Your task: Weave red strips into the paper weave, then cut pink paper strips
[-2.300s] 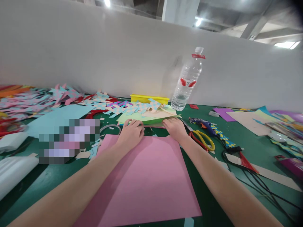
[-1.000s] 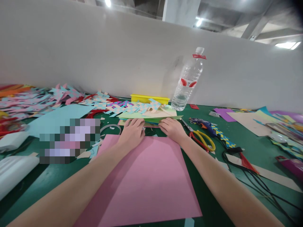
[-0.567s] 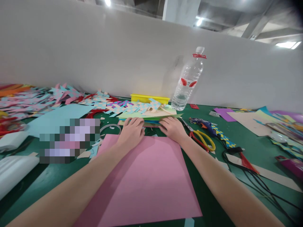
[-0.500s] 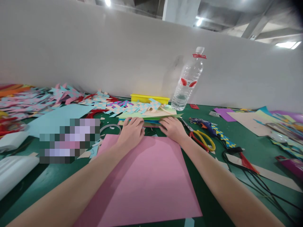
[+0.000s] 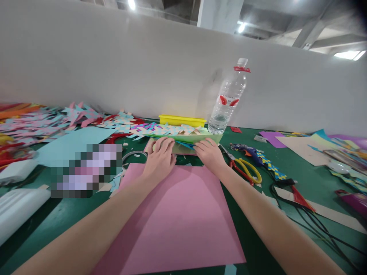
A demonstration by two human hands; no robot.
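Note:
A stack of coloured paper sheets (image 5: 185,151) lies beyond a large pink sheet (image 5: 180,214), its near edge between my hands. My left hand (image 5: 160,154) is closed at the left part of that edge, fingers curled over it. At the right part, my right hand (image 5: 209,153) is closed on the sheets, fingertips partly hidden. Blue paper (image 5: 184,144) shows slanting between both hands, and a green sheet (image 5: 213,138) stands raised behind them. Both forearms pass over the pink sheet, which lies flat on the green table.
Scissors (image 5: 245,168) and a glue gun (image 5: 249,152) lie right of my right hand, with black cables (image 5: 312,221) nearer. A plastic bottle (image 5: 228,101) leans at the wall beside a yellow tray (image 5: 182,120). Woven paper strips (image 5: 43,122) and a light-blue sheet (image 5: 71,143) are left.
The green sheet's back part has risen and covers more of the strips behind. The blue paper between my hands now slants. Both hands stay at nearly the same place.

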